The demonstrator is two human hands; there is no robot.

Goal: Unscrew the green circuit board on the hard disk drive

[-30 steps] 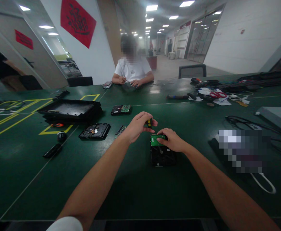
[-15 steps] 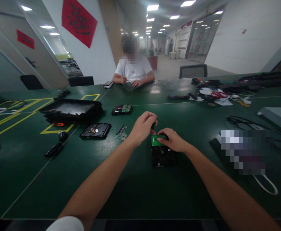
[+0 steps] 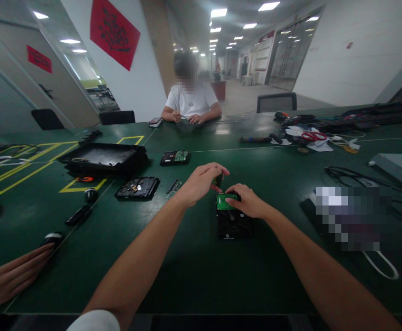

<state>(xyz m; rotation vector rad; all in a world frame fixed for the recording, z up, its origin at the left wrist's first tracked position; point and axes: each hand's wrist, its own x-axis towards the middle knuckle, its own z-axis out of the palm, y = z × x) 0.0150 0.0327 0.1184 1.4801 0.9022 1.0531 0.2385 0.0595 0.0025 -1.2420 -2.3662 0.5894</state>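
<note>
A black hard drive [image 3: 234, 225] lies on the green table, with a green circuit board [image 3: 223, 202] at its far end. My right hand [image 3: 247, 200] rests on that board and holds the drive down, thumb across the green surface. Above the drive's far left corner, my left hand [image 3: 202, 184] is closed with bent fingers around a small dark and yellow tool [image 3: 218, 179]. The fingers cover most of this tool, so its exact kind is hidden. Left of my left hand lies a loose circuit board [image 3: 173, 189], partly covered by my wrist.
Further left are another hard drive [image 3: 137, 188], a black tray [image 3: 104, 156] and a drive with its board showing [image 3: 175, 157]. Another person's hand [image 3: 18, 273] touches a black object [image 3: 53, 238] at lower left. A person [image 3: 191, 99] sits opposite. Cables [image 3: 348, 174] lie right.
Another person's hand has come in at the lower left with a black, white-ended object. My left hand has turned slightly, its fingers lifting around the tool. My right hand stays on the drive.
</note>
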